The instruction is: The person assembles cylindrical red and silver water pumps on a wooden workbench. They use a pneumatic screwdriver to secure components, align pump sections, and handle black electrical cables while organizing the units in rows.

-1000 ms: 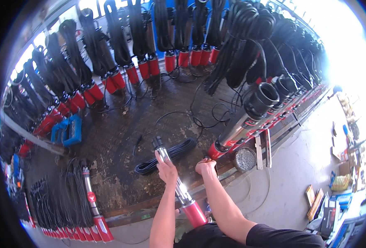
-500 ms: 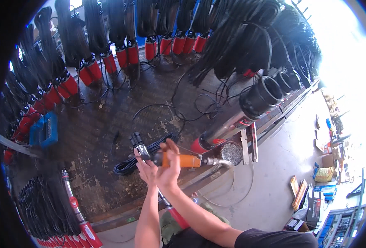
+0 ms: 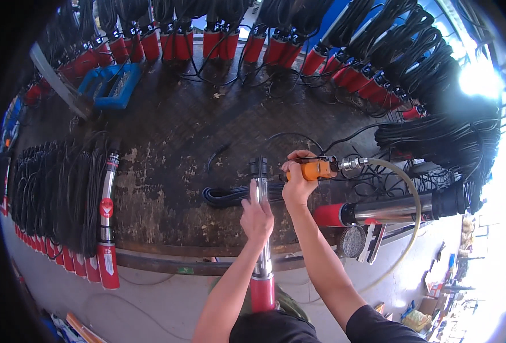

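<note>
A slim silver submersible pump [image 3: 264,258] with a black ribbed head and a red lower end stands between my forearms, leaning over the bench edge. My left hand [image 3: 257,218] is wrapped round its steel tube below the head, thumb pointing up along it. To the right, my right hand [image 3: 299,182] grips an orange air screwdriver [image 3: 317,170], whose metal hose coupling points right. The tool's working end is hidden behind my fingers, and it is apart from the pump. Behind both hands lies a coil of black cable [image 3: 224,196].
Red-ended pumps with black cables [image 3: 227,43] line the bench's far side. More stand at left [image 3: 107,217]. A blue tray [image 3: 111,86] sits far left. At right lie a thicker steel pump [image 3: 393,210], a bowl of small metal parts [image 3: 353,242] and the air hose [image 3: 416,200].
My right hand has drawn the screwdriver away from the pump head to the right. My left hand has gone from beside the tool to the tube. The view has turned.
</note>
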### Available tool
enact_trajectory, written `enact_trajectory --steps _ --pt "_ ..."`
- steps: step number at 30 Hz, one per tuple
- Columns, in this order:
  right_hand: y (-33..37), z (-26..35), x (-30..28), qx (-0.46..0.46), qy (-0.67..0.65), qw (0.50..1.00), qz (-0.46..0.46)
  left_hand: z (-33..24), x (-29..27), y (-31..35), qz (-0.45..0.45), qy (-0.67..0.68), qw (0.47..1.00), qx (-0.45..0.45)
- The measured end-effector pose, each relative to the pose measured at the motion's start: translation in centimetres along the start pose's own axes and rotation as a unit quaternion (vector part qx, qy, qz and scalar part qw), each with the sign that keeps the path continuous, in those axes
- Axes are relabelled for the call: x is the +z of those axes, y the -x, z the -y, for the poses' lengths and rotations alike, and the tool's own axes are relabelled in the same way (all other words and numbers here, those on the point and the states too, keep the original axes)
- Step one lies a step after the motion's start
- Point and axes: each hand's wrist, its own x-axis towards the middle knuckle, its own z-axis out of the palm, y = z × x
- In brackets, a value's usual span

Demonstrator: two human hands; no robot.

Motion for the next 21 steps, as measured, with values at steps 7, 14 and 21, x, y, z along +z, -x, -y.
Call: enact_trajectory --steps 7,14,21 --pt "0.4 -1.8 0.0 0.0 -0.013 1.0 0.001 0.0 -0.3 -0.1 0.011 0.005 1.0 -0.015" --pt "0.1 -1.9 -0.1 -0.001 0.004 1.0 -0.014 0.1 -0.1 -0.1 0.009 0.008 1.0 -0.007" --pt "0.1 -2.3 -0.1 0.014 -0.01 1.0 -0.017 0.4 0.4 -0.1 -0.014 -0.003 1.0 0.007"
